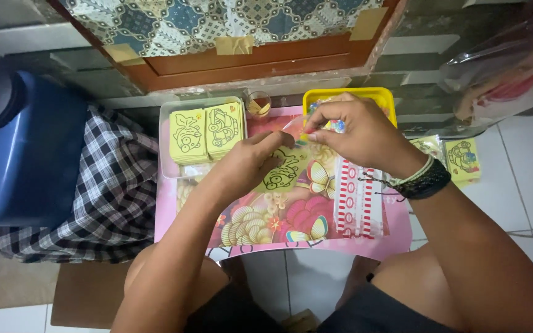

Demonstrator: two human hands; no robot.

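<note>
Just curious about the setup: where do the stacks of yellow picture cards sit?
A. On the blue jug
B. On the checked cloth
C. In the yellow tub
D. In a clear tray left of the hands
D: two stacks of yellow cards lie in the clear tray, left of the left hand and right hand.

We see a soft, even light here, not very bright. Only faint shadows lie under the two arms. The white floor tiles (528,160) look brightest on the right side. A clear plastic bag (507,68) shines with small glare spots. The blue jug (23,148) looks dark and a bit fuzzy. The straight lines bend near the edges. The middle looks sharp.
</note>
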